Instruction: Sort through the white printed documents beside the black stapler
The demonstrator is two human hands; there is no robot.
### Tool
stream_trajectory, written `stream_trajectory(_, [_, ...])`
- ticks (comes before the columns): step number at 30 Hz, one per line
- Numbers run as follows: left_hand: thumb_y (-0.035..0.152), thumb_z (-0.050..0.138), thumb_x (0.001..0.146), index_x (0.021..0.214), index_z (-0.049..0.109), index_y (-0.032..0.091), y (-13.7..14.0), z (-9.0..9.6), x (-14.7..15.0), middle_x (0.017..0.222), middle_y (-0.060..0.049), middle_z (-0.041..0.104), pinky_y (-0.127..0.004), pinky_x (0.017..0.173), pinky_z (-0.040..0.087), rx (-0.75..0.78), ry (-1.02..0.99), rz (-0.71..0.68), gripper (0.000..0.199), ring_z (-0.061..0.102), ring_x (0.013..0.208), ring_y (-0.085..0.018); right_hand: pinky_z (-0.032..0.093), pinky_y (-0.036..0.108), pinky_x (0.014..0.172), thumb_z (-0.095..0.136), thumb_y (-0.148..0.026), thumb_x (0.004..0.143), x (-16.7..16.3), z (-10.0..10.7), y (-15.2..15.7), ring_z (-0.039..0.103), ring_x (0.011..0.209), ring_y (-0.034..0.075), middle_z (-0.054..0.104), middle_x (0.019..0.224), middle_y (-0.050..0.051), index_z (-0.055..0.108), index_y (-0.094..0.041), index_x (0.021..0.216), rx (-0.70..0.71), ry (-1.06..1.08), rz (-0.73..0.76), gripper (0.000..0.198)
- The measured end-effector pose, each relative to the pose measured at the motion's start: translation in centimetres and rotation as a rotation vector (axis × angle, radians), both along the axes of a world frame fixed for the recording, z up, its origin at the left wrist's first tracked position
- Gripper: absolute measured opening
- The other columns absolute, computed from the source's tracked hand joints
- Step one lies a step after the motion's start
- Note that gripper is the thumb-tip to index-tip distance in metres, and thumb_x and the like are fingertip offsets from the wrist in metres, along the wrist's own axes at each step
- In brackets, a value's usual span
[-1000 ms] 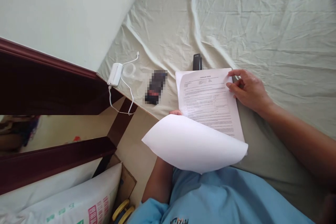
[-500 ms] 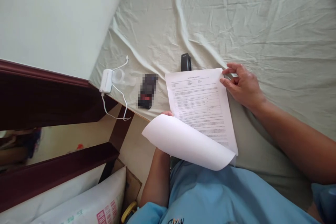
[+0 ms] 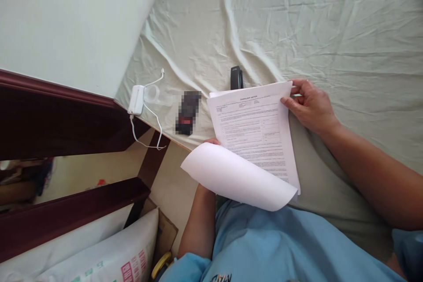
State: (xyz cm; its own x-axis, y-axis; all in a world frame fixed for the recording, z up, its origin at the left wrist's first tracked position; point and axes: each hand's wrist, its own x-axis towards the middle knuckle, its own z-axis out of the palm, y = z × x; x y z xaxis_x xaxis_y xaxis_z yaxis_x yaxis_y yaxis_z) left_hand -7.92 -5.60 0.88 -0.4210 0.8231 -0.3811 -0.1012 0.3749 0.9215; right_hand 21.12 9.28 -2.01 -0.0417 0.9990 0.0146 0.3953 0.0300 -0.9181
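Observation:
A stack of printed paper sheets (image 3: 251, 130) lies at the edge of the cloth in front of me. My right hand (image 3: 312, 103) pinches the top right corner of a sheet between thumb and fingers, and that corner is lifted off the pages below. A turned-over sheet (image 3: 236, 176) curls down across the lower part of the stack, its blank side showing. My left hand (image 3: 213, 141) is at the stack's left edge, mostly hidden behind the curled sheet; only a bit of its fingers shows. Just above the stack, a black stapler (image 3: 235, 77) touches or nearly touches the paper.
Left of the papers lies a blurred dark object (image 3: 188, 113). A white power adapter (image 3: 135, 100) with a white cable (image 3: 159, 121) rests near the cloth's left edge, beside a clear tape-like roll (image 3: 152, 94). A white printed sack (image 3: 132, 246) stands at lower left.
My right hand has taken the top right corner of the printed sheet and raised it slightly, so the sheet sits a little askew over the pages below. My left hand has stayed about where it was.

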Motion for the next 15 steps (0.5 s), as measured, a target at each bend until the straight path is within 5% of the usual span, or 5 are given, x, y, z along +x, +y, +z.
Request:
stream_trajectory(4, [0.041, 0.075, 0.073, 0.1, 0.065, 0.024, 0.04, 0.05, 0.13, 0.075, 0.002, 0.061, -0.03, 0.062, 0.048, -0.01, 0.009, -0.012, 0.034, 0.054, 0.063, -0.016, 0.048, 0.034, 0.06, 0.075, -0.044, 0.084, -0.01, -0.09, -0.13, 0.062, 0.066, 0.02, 0.066, 0.074, 0.0, 0.065, -0.026, 0.093, -0.029, 0.014, -0.012, 0.022])
stream_trajectory(9, [0.041, 0.074, 0.074, 0.1, 0.062, 0.024, 0.17, 0.08, 0.44, 0.076, 0.002, 0.06, -0.03, 0.063, 0.047, -0.008, -0.026, -0.049, 0.033, 0.054, 0.065, -0.016, 0.044, 0.033, 0.056, 0.074, -0.042, 0.085, -0.01, -0.21, -0.3, 0.056, 0.061, 0.018, 0.056, 0.064, -0.002, 0.057, -0.026, 0.076, -0.008, 0.055, -0.005, 0.026])
stream_trajectory(15, [0.049, 0.075, 0.071, 0.096, 0.06, 0.026, 0.26, 0.0, 0.71, 0.082, 0.003, 0.057, -0.03, 0.067, 0.047, 0.005, 0.089, -0.09, 0.037, 0.053, 0.07, -0.016, 0.05, 0.034, 0.063, 0.075, -0.045, 0.085, 0.01, -0.38, -0.31, 0.062, 0.069, 0.019, 0.065, 0.079, -0.001, 0.062, -0.027, 0.102, -0.003, 0.149, -0.002, 0.028])
